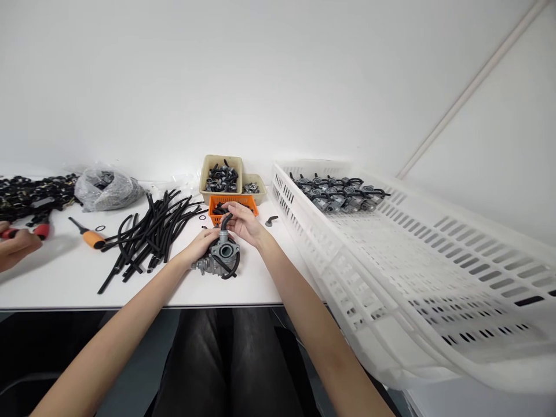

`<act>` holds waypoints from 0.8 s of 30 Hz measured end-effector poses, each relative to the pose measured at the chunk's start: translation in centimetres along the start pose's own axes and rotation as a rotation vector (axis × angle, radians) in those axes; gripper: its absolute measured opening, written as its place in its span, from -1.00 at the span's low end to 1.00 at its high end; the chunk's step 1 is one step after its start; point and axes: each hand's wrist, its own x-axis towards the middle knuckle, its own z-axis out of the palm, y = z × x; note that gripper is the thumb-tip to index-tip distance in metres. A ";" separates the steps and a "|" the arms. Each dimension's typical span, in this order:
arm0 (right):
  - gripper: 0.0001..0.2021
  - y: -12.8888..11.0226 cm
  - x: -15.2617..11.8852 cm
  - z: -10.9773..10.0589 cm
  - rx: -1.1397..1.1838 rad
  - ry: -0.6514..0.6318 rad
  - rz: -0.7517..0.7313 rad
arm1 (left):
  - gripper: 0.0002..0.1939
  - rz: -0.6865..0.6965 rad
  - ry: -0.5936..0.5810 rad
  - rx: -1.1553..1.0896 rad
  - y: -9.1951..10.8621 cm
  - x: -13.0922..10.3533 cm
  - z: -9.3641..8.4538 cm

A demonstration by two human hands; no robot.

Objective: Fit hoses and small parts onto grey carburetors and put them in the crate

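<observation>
A grey metal carburetor [212, 260] rests on the white table near its front edge, its round bore facing me. My left hand [203, 242] is closed on the back left of it. From its top rises a short black elbow [226, 221] with a metal collar at its base. My right hand [244, 222] grips this elbow between thumb and fingers. A black hose [234, 269] loops round the carburetor's lower right side. A similar loose elbow with a metal cap [271, 221] lies to the right of my hands.
Behind my hands stand an orange basket [252, 202] and beige bins [203, 188] of small parts. Black hoses [152, 231], an orange-handled screwdriver [93, 238] and a plastic bag [108, 194] lie left. A co-worker's hand [17, 249] shows far left. A white crate [313, 231] holds several carburetors.
</observation>
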 end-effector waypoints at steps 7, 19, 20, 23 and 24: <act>-0.63 1.3 0.9 -0.4 -0.057 0.081 -0.014 | -0.58 -0.006 -0.013 -0.014 0.3 -0.1 0.2; -0.62 1.1 0.8 0.3 -0.275 0.175 -0.108 | -0.57 -0.006 -0.011 -0.002 0.0 0.1 0.1; -0.64 1.1 0.8 0.3 -0.290 0.172 -0.113 | -0.58 -0.005 -0.009 -0.005 0.0 0.1 0.1; -0.67 1.1 0.8 0.4 -0.299 0.152 -0.127 | -0.61 0.004 -0.006 -0.012 0.0 0.0 0.2; -0.67 1.1 0.8 0.4 -0.289 0.145 -0.128 | -0.62 0.004 -0.005 -0.011 0.0 0.0 0.2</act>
